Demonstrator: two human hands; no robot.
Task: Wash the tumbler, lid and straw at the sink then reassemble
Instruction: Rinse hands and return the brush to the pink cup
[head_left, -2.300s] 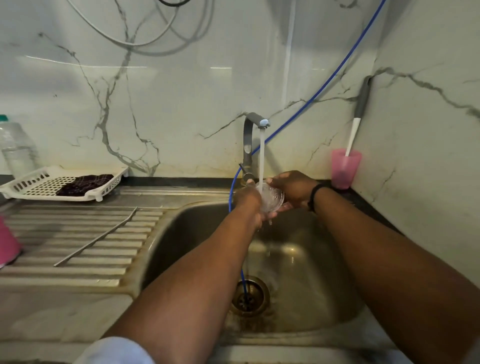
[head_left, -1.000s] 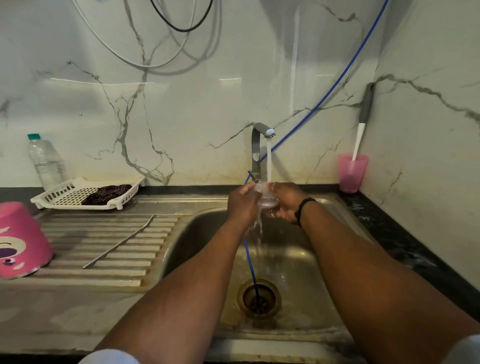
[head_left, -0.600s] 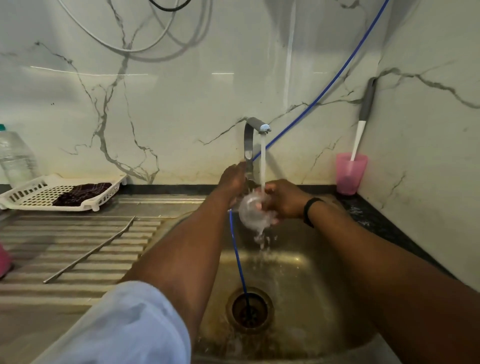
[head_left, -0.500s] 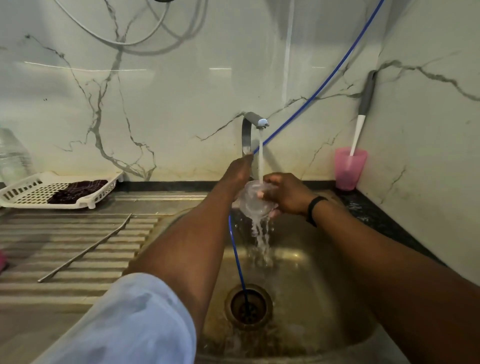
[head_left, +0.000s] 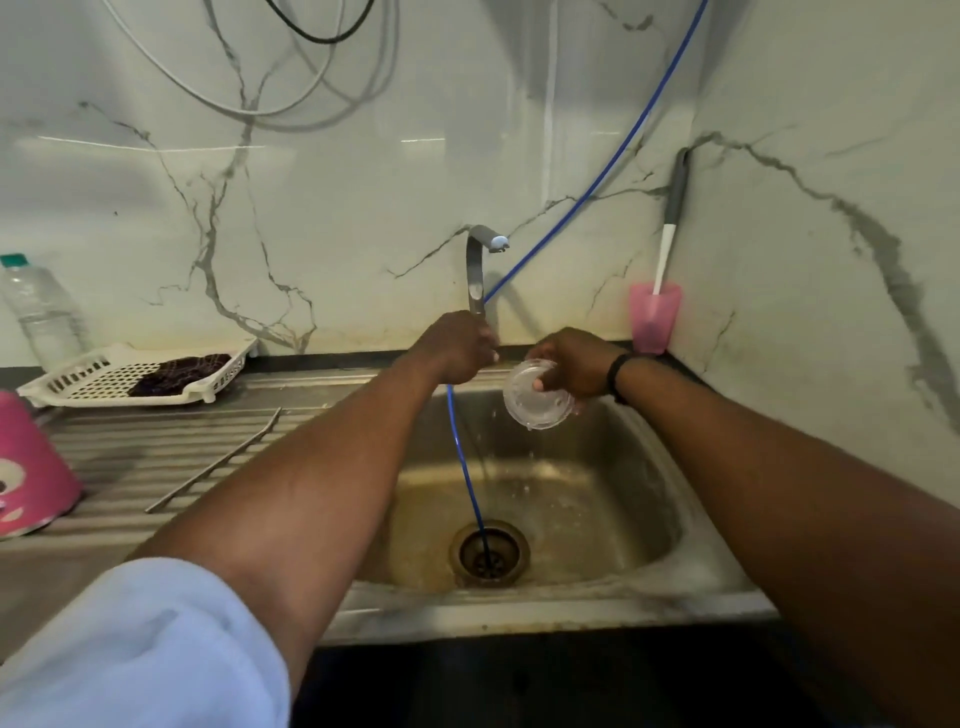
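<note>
The lid (head_left: 535, 401) is in your right hand (head_left: 576, 364), held up over the sink (head_left: 613, 582), just right of the tap (head_left: 475, 275). It's clear thin plastic, so prob. very light & a bit bendy, and it's wet w/ drops falling off, so it can slip. Don't squeeze hard; hold it by the rim, not the flat middle. Your thumb sits on the near face and your right fingers (head_left: 574, 410) curl round behind the rim, so the lid is pinched at its top right edge & hangs tilted, face toward you. Your left hand (head_left: 454, 345) is wrapped round the bottom of the tap, well off the lid. No water runs now. The pink tumbler (head_left: 31, 467) & metal straw (head_left: 215, 462) wait on the surface at left.
</note>
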